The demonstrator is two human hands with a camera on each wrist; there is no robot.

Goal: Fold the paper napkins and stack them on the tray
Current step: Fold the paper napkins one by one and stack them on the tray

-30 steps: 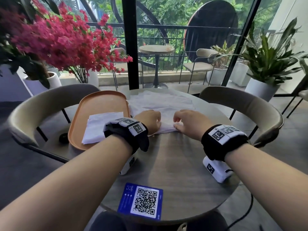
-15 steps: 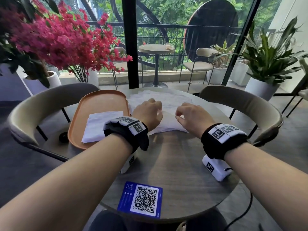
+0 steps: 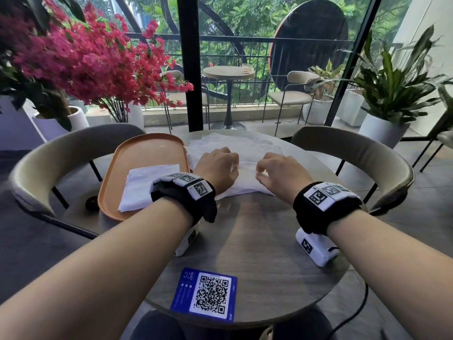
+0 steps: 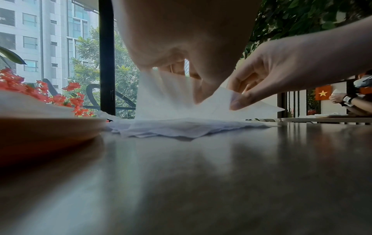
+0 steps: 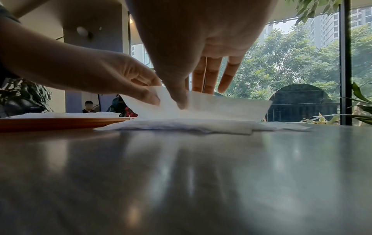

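An orange tray (image 3: 147,150) lies at the table's left with folded white napkins (image 3: 147,186) stacked on it. To its right spreads a pile of unfolded napkins (image 3: 247,146). My left hand (image 3: 229,166) and right hand (image 3: 261,174) sit side by side over the pile's near part. Each pinches the near edge of the top napkin (image 5: 221,106) between thumb and fingers, and that edge is raised off the pile (image 4: 181,128). In the left wrist view the right hand (image 4: 235,101) pinches the sheet's right part. The tray rim (image 5: 60,122) shows left of the pile.
A blue QR card (image 3: 208,294) lies near the table's front edge. White camera boxes (image 3: 316,246) hang under both wrists, just above the table top. Curved chairs (image 3: 355,153) stand left and right of the round table. Red flowers (image 3: 85,57) rise behind the tray.
Both hands have moved away from me over the pile, carrying the pinched near edge of the top napkin up and toward the far side.
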